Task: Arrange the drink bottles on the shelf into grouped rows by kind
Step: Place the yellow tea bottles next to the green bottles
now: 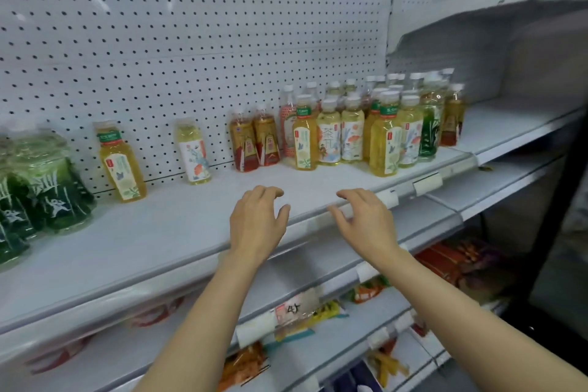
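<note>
Both hands are raised over the front of the white metal shelf (165,232), holding nothing. The left hand (256,221) has a loose, wide grip with fingers gently curled above the shelf surface; the right hand (366,219) likewise, its fingers spread over the front edge rail. From the hands, a mixed cluster of clear plastic tea bottles with white caps (375,127) stands at 1 o'clock, unsorted. Two amber bottles with red labels (254,141) stand touching at 12 o'clock. A pale bottle with a white floral label (193,153) and a yellow bottle with a green neck band (122,162) stand apart at 10 o'clock. Dark green labelled bottles (38,188) sit grouped at 9 o'clock.
</note>
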